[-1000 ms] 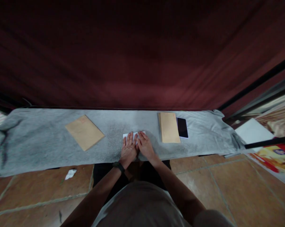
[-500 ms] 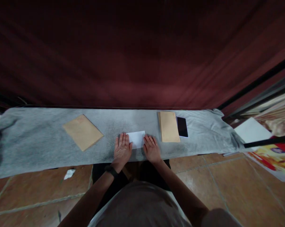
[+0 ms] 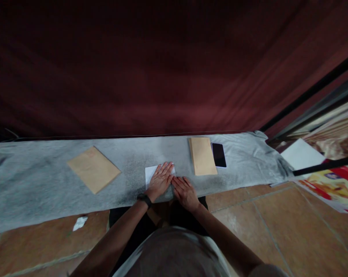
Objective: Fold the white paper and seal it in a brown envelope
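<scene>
A small sheet of white paper (image 3: 149,176) lies on the grey cloth-covered bench right in front of me. My left hand (image 3: 161,179) rests flat across the paper, fingers stretched toward its far right part, and hides much of it. At the paper's near right corner lies my right hand (image 3: 185,191), palm down with fingers extended, its tips close to my left hand. A dark band (image 3: 145,200) circles my left wrist. Neither hand is wrapped round anything.
To the right lie a stack of brown envelopes (image 3: 204,156) and a dark-screened phone (image 3: 219,155). Another brown envelope (image 3: 94,169) lies at an angle on the left. A dark red curtain (image 3: 162,96) hangs behind the bench (image 3: 41,192). Crumpled white tissue (image 3: 80,223) is on the tiled floor.
My left hand has slid right, from the paper's left edge to across its middle and right part. My right hand has shifted slightly nearer to me. The camera view has turned a little.
</scene>
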A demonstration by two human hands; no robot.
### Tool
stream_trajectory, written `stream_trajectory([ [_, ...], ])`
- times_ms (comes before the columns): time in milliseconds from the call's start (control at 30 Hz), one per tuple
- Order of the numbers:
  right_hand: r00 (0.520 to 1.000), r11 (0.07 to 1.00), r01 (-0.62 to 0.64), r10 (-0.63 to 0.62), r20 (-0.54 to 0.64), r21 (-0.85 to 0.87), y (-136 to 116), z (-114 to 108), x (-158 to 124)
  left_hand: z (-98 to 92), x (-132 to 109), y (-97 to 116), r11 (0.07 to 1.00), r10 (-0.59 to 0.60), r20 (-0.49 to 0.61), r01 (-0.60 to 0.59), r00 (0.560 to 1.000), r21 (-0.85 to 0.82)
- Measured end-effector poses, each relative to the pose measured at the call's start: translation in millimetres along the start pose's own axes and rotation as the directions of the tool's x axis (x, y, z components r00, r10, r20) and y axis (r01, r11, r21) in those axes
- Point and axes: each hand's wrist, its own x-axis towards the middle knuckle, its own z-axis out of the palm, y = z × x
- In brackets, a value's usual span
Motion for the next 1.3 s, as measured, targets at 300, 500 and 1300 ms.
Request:
stream_trajectory([
  [300, 0.999, 0.998, -0.018, 0.016, 0.042, 0.059, 9, -6, 9, -11.4, -53, -6, 0.998, 0.038, -0.051, -0.035, 0.998, 0.058],
  [500, 0.998, 0.999, -0.044, 0.044, 0.053, -0.008, 11, 4, 32, -11.9, -67, -24, 0.998, 0.031, -0.041, -0.029, 0.999, 0.048],
  [1300, 0.923, 0.772, -0.298, 0.383, -0.037, 0.562, 18, -52, 75, -89.8, -51, -30, 0.468, -0.559, 0.048, 0.363, 0.828, -0.806],
])
